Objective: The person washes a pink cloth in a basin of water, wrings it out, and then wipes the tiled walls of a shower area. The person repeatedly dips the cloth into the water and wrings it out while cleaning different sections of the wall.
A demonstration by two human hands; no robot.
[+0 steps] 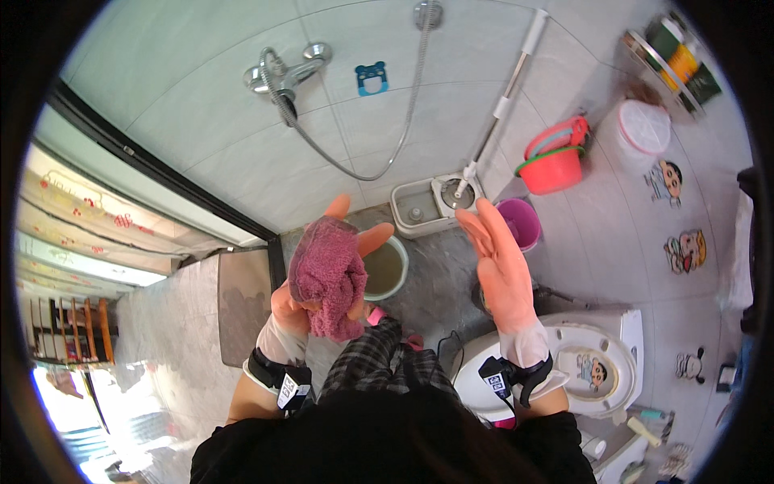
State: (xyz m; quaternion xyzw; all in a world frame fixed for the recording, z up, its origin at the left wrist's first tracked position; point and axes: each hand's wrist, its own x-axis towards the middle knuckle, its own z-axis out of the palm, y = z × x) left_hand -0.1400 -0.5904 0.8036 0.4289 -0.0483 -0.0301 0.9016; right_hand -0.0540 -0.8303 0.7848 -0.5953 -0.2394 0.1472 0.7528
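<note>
My left hand (296,308), in an orange rubber glove with a pale cuff, holds a bunched maroon terry cloth (329,272); two gloved fingertips stick out past the cloth. Under and beside the cloth stands a round pale bucket (404,275) of murky water on the grey floor. My right hand (500,266), gloved in the same way, is raised with nothing in it, its palm turned towards the left and its fingers extended. Just beyond its fingers are a purple bucket (525,224) and a white mop bucket (417,231), with a mop (497,115) standing in it.
A white toilet (629,363) is at the lower right. Red basins (551,172) hang on the tiled wall, near a white lidded container (644,128). A shower mixer tap (290,75) with a looping hose is on the far wall. A dark door frame (163,172) and a floor mat (243,308) lie left.
</note>
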